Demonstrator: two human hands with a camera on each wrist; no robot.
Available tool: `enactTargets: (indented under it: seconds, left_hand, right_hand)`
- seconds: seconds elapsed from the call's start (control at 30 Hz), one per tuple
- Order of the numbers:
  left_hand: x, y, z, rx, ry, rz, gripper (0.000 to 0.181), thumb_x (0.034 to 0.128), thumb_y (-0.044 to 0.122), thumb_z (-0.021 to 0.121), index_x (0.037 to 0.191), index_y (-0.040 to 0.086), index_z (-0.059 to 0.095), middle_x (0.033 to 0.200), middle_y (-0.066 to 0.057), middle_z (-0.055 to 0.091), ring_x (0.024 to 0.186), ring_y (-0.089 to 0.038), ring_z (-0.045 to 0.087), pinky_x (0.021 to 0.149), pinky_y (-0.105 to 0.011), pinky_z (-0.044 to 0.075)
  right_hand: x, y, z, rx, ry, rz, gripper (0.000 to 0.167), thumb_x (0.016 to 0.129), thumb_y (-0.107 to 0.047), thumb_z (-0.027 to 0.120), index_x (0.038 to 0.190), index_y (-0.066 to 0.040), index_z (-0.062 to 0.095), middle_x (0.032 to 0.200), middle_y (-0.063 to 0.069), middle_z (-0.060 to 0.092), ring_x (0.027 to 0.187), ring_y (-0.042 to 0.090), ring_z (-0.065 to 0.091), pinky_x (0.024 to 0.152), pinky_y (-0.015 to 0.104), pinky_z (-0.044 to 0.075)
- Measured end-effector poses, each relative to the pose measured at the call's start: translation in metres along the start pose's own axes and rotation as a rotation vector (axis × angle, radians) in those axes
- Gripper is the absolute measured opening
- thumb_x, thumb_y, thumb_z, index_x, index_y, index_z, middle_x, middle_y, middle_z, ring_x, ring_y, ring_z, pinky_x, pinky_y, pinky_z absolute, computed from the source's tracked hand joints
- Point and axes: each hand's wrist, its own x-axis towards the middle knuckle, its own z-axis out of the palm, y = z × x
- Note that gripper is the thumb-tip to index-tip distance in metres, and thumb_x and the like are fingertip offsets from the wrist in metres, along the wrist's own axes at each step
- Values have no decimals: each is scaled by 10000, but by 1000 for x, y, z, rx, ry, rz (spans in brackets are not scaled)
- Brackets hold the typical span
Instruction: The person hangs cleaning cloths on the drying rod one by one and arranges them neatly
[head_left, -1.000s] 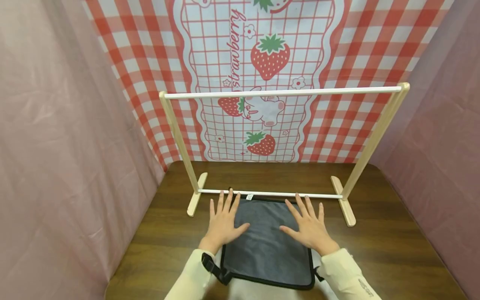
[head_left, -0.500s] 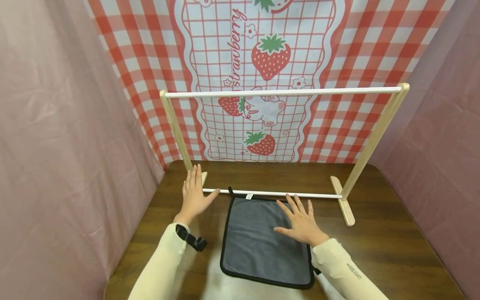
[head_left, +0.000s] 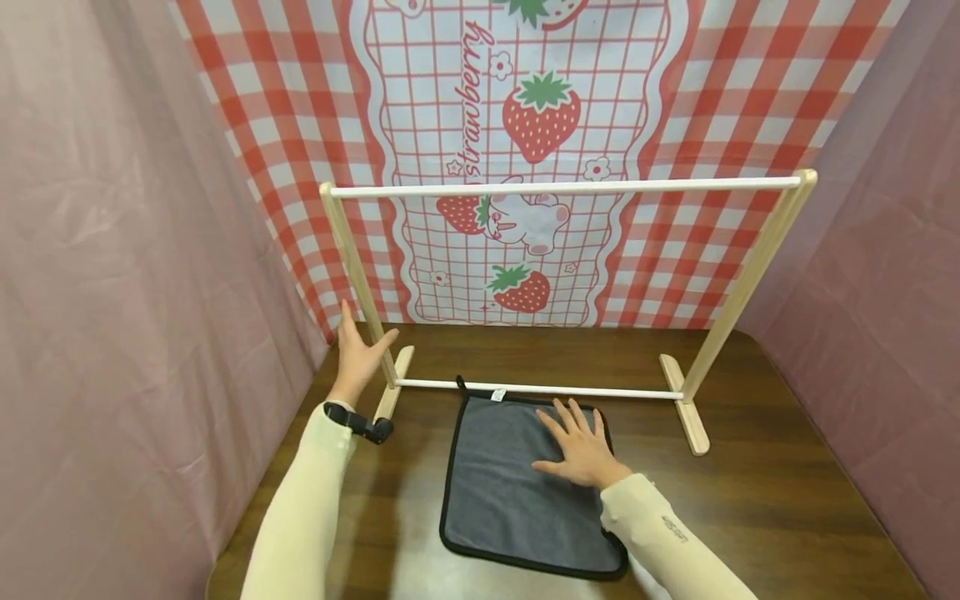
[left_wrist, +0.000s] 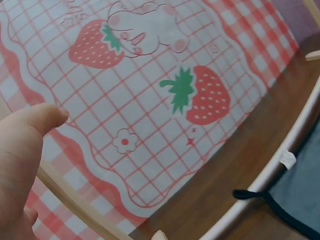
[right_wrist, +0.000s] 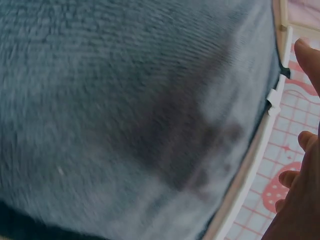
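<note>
Backdrop ahead of me: red-white check both sides, white grid panel with wavy edging down the middle. On it I see red strawberries with green leaves, small flowers, a white cartoon animal on its side, lettering reading upward. Pink curtain left of me, second curtain right. Brown wood-grain bench before me, rounded far corners, pale glare on my side.

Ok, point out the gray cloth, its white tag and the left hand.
Gray cloth (head_left: 517,487): head view, middle of its surface.
White tag (left_wrist: 288,160): left wrist view, its center.
Left hand (head_left: 357,362): head view, the hand's middle.
</note>
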Motion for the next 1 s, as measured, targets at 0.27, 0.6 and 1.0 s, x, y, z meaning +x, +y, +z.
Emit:
enactTargets:
  seconds: [0.27,0.6,1.0]
  left_hand:
    - [28,10,0,-231,165,19,873,877,-22,699,1553,-48,148,1550,-282,256,1438,-376,255,1183,-440,242]
    - [44,24,2,-338,183,-21,718,872,-108,651,1505,-50,318,1433,-286,432,1249,-402,467,1082,-465,396]
    - [47,23,4,-255,283,10,524,860,-154,534,1377,-85,489,1273,-308,570,1088,-426,588,942,-427,488]
  right_hand:
    - [5,2,20,22,-82,43,952,802,-634,697,1536,-117,378,1570,269,264,1444,512,152,1050,789,97]
    - [9,5,37,98,-207,163,1072,722,-754,680,1561,-181,337,1609,265,142,1456,520,56,1060,784,21]
    - [10,8,43,114,-169,164,1049,704,-734,717,1533,-178,394,1586,266,202,1440,533,109,1039,803,42]
